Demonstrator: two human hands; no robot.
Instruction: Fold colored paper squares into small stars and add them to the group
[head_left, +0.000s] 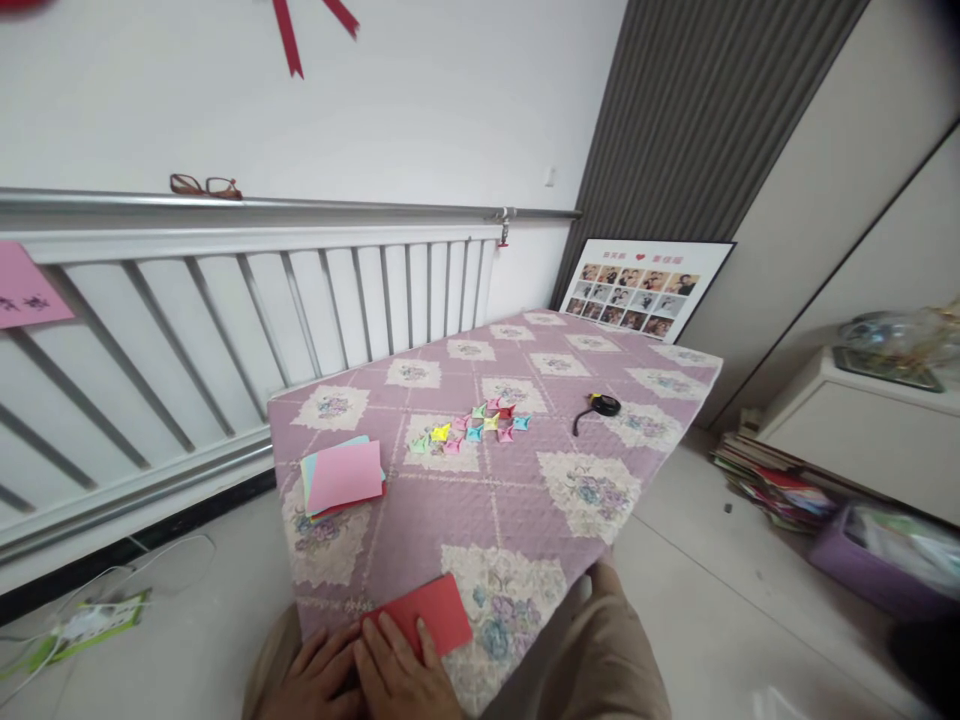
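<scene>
Near the front of the table lies a red sheet of paper [442, 612], apparently folded over. My right hand [401, 668] rests on its left part, fingers stretched out and pressed flat, thumb apart. My left hand [324, 672] lies close beside it at the paper's left edge, fingers extended. Part of the left fingers is hidden by the right hand. Farther off, a stack of coloured paper [345, 478] has a pink sheet on top. Several small folded paper pieces [490, 423], in pink, yellow, blue, green and red, sit grouped mid-table.
A purple flowered cloth [435, 510] covers the table. On it, to the right, is a black tape measure [604, 405]. A white radiator [337, 300] runs behind, with glasses [206, 186] on its pipe. A framed photo board [645, 285] leans at the far end.
</scene>
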